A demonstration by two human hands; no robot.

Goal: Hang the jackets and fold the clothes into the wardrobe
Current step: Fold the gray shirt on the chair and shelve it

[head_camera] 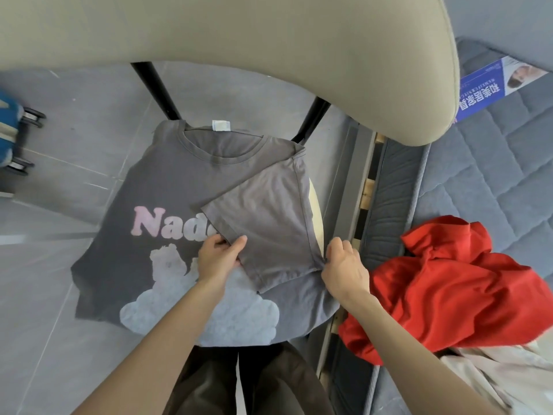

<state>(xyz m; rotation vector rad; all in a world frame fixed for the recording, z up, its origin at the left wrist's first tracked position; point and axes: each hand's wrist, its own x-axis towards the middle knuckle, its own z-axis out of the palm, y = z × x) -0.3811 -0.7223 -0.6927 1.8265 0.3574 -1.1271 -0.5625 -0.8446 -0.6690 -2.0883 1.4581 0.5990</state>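
Note:
A grey T-shirt (167, 181) with pink lettering and a pale cloud print lies spread face up over a chair seat. Its right sleeve (269, 223) is folded inward across the chest. My left hand (218, 256) pinches the sleeve's hem corner near the lettering. My right hand (344, 271) pinches the shirt's right edge by the underarm seam. A crumpled red garment (449, 289) lies on the bed to the right, with a cream-coloured garment (508, 375) beneath it.
The chair's beige backrest (269, 40) fills the top of the view, on black legs (155, 88). A grey quilted mattress (493, 163) with a blue printed sheet (493, 85) is at the right. A blue wheeled suitcase (12, 133) stands at the left on the grey tiled floor.

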